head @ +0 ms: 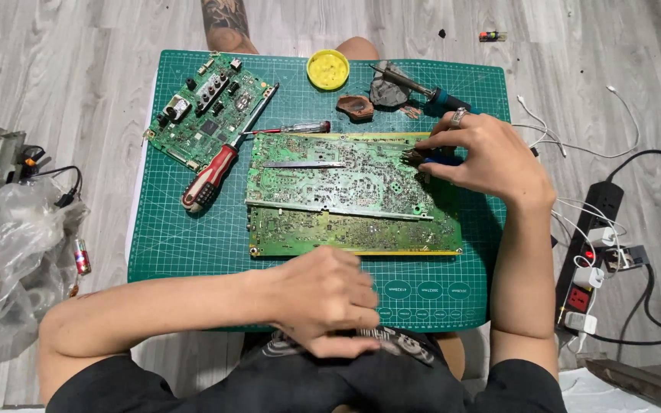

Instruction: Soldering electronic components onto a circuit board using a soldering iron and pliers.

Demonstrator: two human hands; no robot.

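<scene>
Circuit board [346,191] right edge: right hand [483,157] fingers pinch a blue-handled tool [431,158]; left hand [323,298] curled, empty.

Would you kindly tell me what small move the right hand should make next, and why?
Probably pressing the blue-handled tool onto the upper circuit board: the right hand holds it at the board's right edge, while the left hand rests off the boards.

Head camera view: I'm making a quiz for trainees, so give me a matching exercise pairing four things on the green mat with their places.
Things:
1. yellow round tin
2. red-handled screwdriver
3. small circuit board
4. right hand

Places:
A. mat's far left corner
B. at the large boards' right end
C. far edge, middle
D. between the small and large boards

Pairs: 1-C, 2-D, 3-A, 4-B
</scene>
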